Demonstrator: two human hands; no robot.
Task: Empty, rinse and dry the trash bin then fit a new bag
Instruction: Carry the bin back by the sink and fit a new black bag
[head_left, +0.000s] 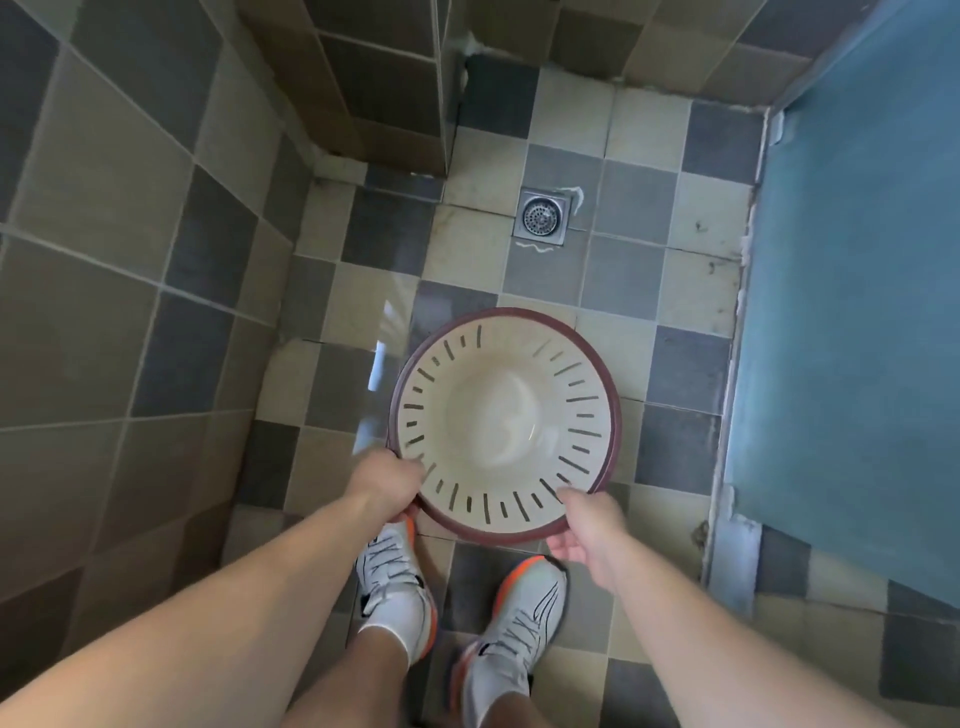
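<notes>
Partly hidden: bin (504, 415) rim under left hand (387, 480), right hand (589, 527).

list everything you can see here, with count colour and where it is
trash bin: one, cream with slits in its wall and a dark red rim, seen from above, held over the floor in front of the feet; nothing visible inside
floor drain: one, metal, set in the floor beyond the bin
floor: one, grey and beige checked tiles, shiny patch left of the bin
wall: one, larger grey and tan tiles, on the left
panel: one, blue, on the right
shoes: two, white with orange and black, below the bin
left hand: one, grips the bin's near-left rim
right hand: one, grips the near-right rim
</notes>
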